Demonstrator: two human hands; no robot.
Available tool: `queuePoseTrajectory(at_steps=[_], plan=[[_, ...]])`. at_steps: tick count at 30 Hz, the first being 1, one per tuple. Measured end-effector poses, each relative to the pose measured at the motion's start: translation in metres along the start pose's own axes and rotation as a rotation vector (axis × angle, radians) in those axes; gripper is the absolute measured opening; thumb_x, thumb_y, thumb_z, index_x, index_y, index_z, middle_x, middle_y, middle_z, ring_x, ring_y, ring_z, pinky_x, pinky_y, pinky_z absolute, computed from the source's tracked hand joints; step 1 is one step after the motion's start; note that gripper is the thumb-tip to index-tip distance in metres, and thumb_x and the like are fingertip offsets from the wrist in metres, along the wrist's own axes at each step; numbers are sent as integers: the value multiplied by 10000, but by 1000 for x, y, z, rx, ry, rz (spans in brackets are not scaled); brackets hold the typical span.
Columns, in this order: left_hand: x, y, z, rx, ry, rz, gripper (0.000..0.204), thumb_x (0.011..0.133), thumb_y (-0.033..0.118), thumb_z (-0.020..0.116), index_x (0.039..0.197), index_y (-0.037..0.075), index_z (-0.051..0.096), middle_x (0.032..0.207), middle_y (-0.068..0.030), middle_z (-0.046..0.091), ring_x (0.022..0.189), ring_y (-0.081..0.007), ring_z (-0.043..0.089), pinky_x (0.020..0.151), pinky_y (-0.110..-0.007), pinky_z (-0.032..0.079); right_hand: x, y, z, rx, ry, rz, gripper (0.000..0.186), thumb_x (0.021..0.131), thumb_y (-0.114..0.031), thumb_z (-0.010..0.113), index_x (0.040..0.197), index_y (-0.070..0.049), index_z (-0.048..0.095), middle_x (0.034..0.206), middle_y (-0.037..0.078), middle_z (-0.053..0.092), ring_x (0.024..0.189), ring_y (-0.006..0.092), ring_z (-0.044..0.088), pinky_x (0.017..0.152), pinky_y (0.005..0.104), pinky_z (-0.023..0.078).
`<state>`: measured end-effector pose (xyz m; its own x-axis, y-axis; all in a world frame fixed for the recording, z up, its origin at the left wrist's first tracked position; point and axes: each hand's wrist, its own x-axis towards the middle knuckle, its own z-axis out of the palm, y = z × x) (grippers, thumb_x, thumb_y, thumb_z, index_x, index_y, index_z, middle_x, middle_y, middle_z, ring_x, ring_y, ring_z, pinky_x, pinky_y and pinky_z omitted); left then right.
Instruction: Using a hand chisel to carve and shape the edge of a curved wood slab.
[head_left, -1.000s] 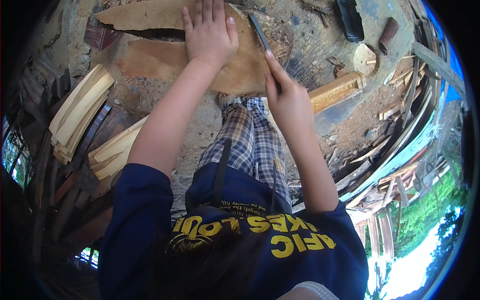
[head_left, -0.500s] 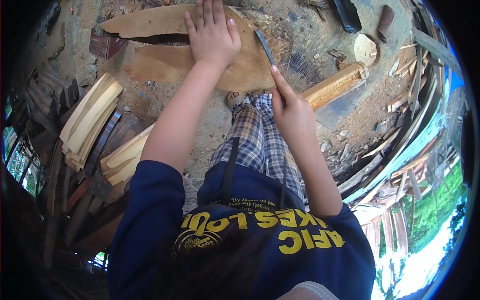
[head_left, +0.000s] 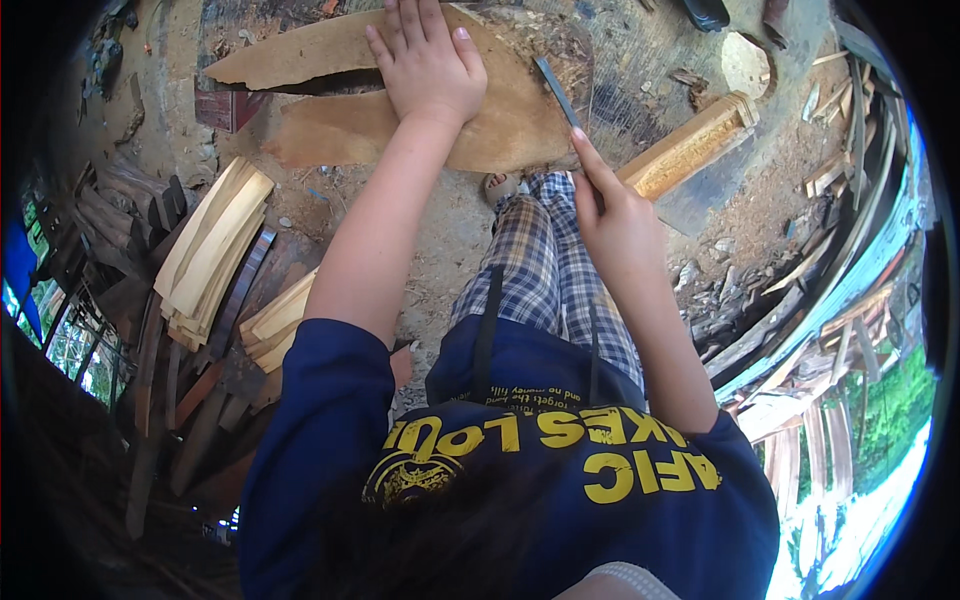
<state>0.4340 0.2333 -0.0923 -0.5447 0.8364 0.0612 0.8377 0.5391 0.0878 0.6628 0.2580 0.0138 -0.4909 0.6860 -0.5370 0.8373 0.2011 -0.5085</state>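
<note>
My left hand (head_left: 432, 75) lies flat, fingers stretched out, on a tan leather-like sheet (head_left: 515, 135). The sheet has a long dark gap running in from its left side, which splits it into two flaps. Beyond the sheet's right edge, my right hand (head_left: 620, 222) is closed around a narrow flat metal blade (head_left: 557, 90). Its index finger is laid along the tool, and the handle is hidden in the grip. The blade points up and to the left, near the sheet's right edge; whether it touches the sheet I cannot tell.
A worn wooden surface (head_left: 640, 60) lies under the sheet. Right of my right hand is a yellowish wooden block (head_left: 690, 148). A dark red box (head_left: 228, 110) sits by the sheet's left flap. Stacked pale wood strips (head_left: 215, 250) stand at left, and scrap wood (head_left: 780, 300) lines the right.
The whole view has shifted, so most things sit further right. Both hands keep their grip and pose, and the sheet looks unchanged.
</note>
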Motion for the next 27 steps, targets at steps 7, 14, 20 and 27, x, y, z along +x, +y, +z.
queuePoseTrajectory(at_steps=[7, 14, 20, 27], plan=[[-1, -2, 8, -113, 98, 36, 601, 960, 333, 419, 1487, 53, 345, 1571, -173, 321, 1497, -342, 219, 1210, -567, 91, 6, -10, 25, 32, 153, 33, 463, 958, -289, 609, 1416, -322, 548, 706, 165, 653, 630, 342, 679, 583, 458, 554], [0, -2, 6, -108, 27, 25, 621, 964, 308, 381, 1510, 22, 304, 1594, -214, 265, 1503, -384, 189, 1211, -573, 86, -17, -9, 39, 72, 113, 111, 448, 948, -304, 623, 1391, -350, 569, 688, 155, 647, 598, 335, 669, 578, 466, 557], [7, -7, 11, -79, 15, 103, 665, 971, 319, 363, 1532, -18, 243, 1607, -244, 215, 1518, -386, 131, 1220, -558, 52, -26, -6, 47, 174, 118, 158, 431, 964, -322, 596, 1392, -360, 561, 728, 167, 668, 662, 349, 688, 603, 466, 561], [17, -7, 4, -112, -101, 316, 694, 976, 326, 358, 1545, -35, 196, 1615, -248, 189, 1520, -386, 112, 1236, -513, 36, 18, -59, 41, 194, 177, 283, 434, 974, -314, 573, 1407, -329, 547, 778, 184, 695, 730, 364, 702, 681, 478, 567]])
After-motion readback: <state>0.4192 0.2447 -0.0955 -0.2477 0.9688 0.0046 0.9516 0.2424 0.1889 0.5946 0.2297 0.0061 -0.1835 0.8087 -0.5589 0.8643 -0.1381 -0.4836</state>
